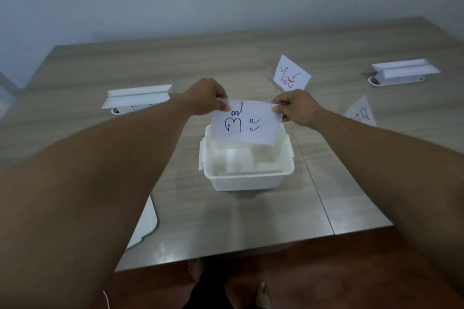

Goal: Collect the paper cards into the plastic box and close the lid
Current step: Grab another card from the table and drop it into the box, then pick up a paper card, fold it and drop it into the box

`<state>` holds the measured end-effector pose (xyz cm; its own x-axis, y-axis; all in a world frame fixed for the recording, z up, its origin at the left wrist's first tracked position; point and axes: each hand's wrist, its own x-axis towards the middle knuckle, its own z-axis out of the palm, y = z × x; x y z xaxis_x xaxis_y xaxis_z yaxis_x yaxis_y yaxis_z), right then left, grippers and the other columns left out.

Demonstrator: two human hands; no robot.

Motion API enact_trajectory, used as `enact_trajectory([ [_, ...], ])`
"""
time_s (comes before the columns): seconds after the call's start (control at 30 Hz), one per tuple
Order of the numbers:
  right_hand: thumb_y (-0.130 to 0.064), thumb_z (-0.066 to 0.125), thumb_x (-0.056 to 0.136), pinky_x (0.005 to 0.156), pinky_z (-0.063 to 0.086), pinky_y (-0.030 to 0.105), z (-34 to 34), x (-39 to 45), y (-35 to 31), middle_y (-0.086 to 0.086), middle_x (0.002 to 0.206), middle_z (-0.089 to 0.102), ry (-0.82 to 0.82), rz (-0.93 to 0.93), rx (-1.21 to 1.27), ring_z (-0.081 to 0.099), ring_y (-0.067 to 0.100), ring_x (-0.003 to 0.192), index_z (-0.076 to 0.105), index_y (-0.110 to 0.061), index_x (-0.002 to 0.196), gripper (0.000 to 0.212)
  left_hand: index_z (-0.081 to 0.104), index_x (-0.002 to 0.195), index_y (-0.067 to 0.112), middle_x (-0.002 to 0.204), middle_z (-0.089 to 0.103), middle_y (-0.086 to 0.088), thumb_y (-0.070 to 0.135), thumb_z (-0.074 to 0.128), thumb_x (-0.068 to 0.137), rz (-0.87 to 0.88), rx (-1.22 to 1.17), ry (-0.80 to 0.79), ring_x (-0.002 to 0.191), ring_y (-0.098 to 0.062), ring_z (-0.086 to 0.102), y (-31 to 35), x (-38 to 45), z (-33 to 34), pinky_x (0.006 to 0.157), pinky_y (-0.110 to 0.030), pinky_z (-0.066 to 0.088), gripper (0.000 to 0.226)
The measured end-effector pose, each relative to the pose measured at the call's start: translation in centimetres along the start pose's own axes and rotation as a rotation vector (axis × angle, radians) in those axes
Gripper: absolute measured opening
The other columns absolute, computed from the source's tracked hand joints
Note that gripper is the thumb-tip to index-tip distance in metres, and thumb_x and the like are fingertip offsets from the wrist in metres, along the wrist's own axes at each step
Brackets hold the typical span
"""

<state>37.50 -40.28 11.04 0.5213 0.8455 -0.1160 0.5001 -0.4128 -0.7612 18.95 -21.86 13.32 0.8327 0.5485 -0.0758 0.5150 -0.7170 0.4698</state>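
Note:
A white plastic box (247, 179) stands open in the middle of the table, with pale shapes inside that I cannot make out. Over its far rim hangs a white paper card with blue writing (244, 123), held upright by its two top corners. My left hand (207, 96) pinches the top left corner and my right hand (297, 108) pinches the top right corner. A card with red writing (291, 74) lies behind the box to the right. Another card (360, 113) lies further right, partly behind my right forearm. The white lid (147, 223) lies at the near left, mostly hidden by my left arm.
Two white cable-port covers stand raised on the wooden table (251, 218), one at the left (136, 99) and one at the far right (404, 71). The table's near edge runs below the box, with reddish floor and my feet beyond it.

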Motion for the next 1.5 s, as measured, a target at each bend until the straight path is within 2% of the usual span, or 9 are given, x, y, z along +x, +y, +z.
enact_trajectory([
  [0.2,-0.012,0.063,0.089,0.085,0.051,0.032,2.1,-3.9,3.8,0.011,0.109,0.072,-0.105,-0.026,-0.178,0.061,0.018,0.083,0.072,-0.005,0.108,0.022,0.078,0.093,0.006,0.095,0.076,-0.013,0.025,0.074,0.081,-0.108,0.015,-0.158,0.080,-0.018,0.059,0.5,-4.7,5.5,0.074,-0.025,0.043,0.022],
  [0.37,-0.021,0.061,0.092,0.096,0.045,0.031,4.6,-5.1,6.2,0.004,0.118,0.071,-0.239,-0.035,-0.323,0.062,0.022,0.111,0.073,-0.009,0.107,0.023,0.077,0.101,0.010,0.104,0.076,-0.007,0.025,0.067,0.087,-0.125,0.079,-0.289,0.092,-0.018,0.062,-0.8,-6.5,8.3,0.079,-0.024,0.041,0.023],
  [0.57,-0.024,0.057,0.094,0.099,0.044,0.031,5.8,-5.7,6.9,0.000,0.121,0.070,-0.351,0.027,-0.380,0.060,0.019,0.114,0.073,-0.011,0.109,0.025,0.073,0.112,0.009,0.117,0.072,-0.006,0.020,0.065,0.088,-0.113,0.109,-0.462,0.112,-0.023,0.063,-1.5,-6.6,10.8,0.099,-0.031,0.049,0.028],
  [0.67,-0.023,0.055,0.094,0.099,0.045,0.031,6.1,-5.5,6.7,0.000,0.120,0.070,-0.378,0.034,-0.410,0.061,0.019,0.114,0.073,-0.010,0.107,0.025,0.076,0.089,0.010,0.097,0.074,-0.003,0.015,0.062,0.085,-0.113,0.124,-0.573,0.092,-0.019,0.065,-1.9,-5.9,11.3,0.084,-0.028,0.052,0.016],
  [0.77,-0.021,0.057,0.092,0.100,0.043,0.027,5.4,-4.9,6.2,0.001,0.124,0.068,-0.276,0.044,-0.370,0.060,0.019,0.117,0.071,-0.014,0.114,0.027,0.070,0.074,0.004,0.091,0.076,-0.011,0.011,0.062,0.074,-0.102,0.103,-0.600,0.084,-0.029,0.069,-2.1,-3.9,10.5,0.081,-0.038,0.055,0.011],
  [0.93,-0.011,0.052,0.092,0.090,0.040,0.018,0.8,-4.2,6.5,0.005,0.124,0.068,0.064,0.124,-0.263,0.061,0.019,0.114,0.070,-0.012,0.113,0.028,0.079,0.086,0.002,0.088,0.079,-0.013,0.019,0.060,0.080,-0.003,0.067,-0.411,0.089,-0.025,0.073,0.9,1.3,8.3,0.091,-0.038,0.055,0.026],
  [1.1,-0.012,0.052,0.092,0.090,0.045,0.025,-5.4,-5.4,10.5,0.011,0.125,0.066,0.223,0.296,-0.290,0.060,0.025,0.114,0.065,-0.008,0.118,0.029,0.078,0.094,0.008,0.106,0.075,-0.008,0.022,0.058,0.086,0.170,0.146,-0.363,0.105,-0.024,0.066,7.1,7.5,8.6,0.095,-0.034,0.052,0.026],
  [1.27,-0.013,0.051,0.089,0.099,0.047,0.032,-10.4,-5.9,15.9,0.014,0.137,0.058,0.291,0.447,-0.305,0.055,0.028,0.125,0.063,-0.010,0.121,0.035,0.073,0.087,0.005,0.095,0.073,-0.007,0.023,0.054,0.090,0.284,0.166,-0.338,0.099,-0.026,0.067,13.8,13.6,11.4,0.081,-0.028,0.047,0.026],
  [1.5,-0.028,0.058,0.089,0.098,0.050,0.040,-15.0,-2.7,22.7,0.012,0.135,0.058,0.283,0.603,-0.260,0.056,0.028,0.121,0.048,-0.008,0.136,0.053,0.050,0.140,0.017,0.147,0.047,-0.007,0.028,0.051,0.096,0.357,0.250,-0.410,0.134,-0.025,0.047,21.8,22.5,19.2,0.113,-0.041,0.037,0.045],
])
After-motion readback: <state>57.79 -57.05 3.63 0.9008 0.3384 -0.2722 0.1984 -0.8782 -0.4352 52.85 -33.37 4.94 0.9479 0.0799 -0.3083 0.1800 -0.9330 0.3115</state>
